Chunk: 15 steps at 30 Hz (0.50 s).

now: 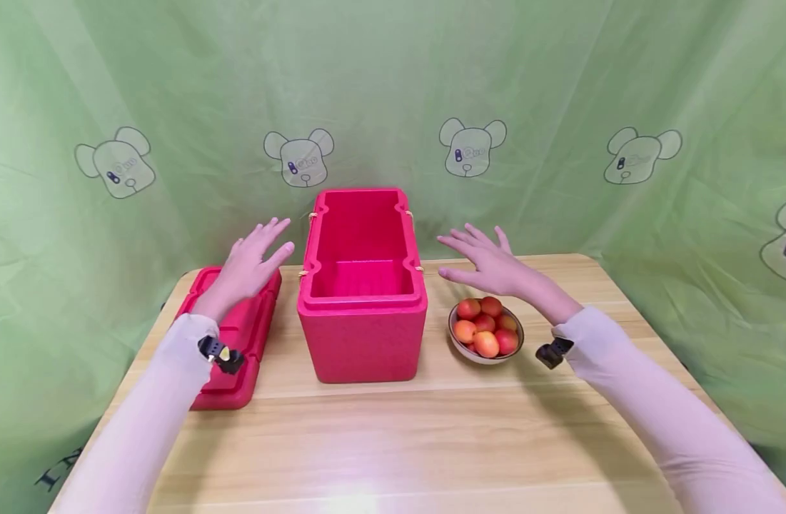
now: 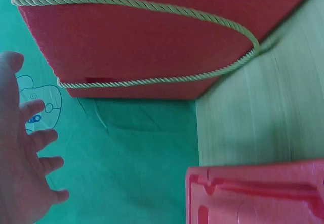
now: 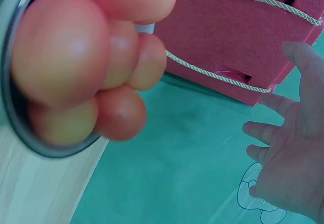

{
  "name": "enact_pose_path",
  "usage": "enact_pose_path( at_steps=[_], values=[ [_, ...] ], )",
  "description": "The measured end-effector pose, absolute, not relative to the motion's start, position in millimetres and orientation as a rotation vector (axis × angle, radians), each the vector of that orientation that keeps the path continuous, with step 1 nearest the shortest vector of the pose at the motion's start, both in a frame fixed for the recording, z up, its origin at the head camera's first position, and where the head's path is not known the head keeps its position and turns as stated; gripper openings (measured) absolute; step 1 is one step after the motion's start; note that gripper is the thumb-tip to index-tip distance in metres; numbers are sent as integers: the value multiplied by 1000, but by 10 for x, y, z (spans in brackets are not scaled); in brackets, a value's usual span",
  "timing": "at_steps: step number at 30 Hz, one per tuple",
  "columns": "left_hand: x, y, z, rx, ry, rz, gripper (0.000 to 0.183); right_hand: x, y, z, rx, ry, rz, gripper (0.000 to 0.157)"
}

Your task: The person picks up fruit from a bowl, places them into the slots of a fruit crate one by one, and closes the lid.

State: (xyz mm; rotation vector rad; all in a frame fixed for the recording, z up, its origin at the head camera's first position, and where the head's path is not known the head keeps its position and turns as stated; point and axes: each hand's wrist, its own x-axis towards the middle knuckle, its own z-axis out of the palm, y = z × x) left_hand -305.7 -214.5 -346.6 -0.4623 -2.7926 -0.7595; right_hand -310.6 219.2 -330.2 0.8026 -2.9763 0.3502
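A tall red box (image 1: 363, 346) stands with its top uncovered, and its inside looks bare. My left hand (image 1: 254, 260) hovers beyond the red lid (image 1: 245, 325), left of the box, fingers spread. On the other side my right hand (image 1: 485, 264) is held in the air above and behind a bowl (image 1: 482, 360) of round orange-red fruits (image 1: 485, 344), its fingers also extended. Neither hand holds anything. A twisted rope handle (image 2: 152, 4) hangs along the box's left side. A matching rope (image 3: 217, 76) crosses its right side.
All of these stand on a light wooden table (image 1: 341, 442). A green curtain (image 1: 380, 78) printed with bear heads hangs close behind the table and along both sides. The box stands between the lid and the bowl.
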Motion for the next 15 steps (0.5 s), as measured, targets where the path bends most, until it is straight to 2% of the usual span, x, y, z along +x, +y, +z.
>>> enact_pose_path(
  at_steps=[8,15],
  values=[
    [-2972,-1993,-3370,-622,-2634,-1164,56,-3009,2290,-3299,880,-2951,322,67],
    [-2934,-1896,-3280,-779,-2612,-1053,60,-2900,2352,-3338,1015,-2884,278,62]
  ],
)
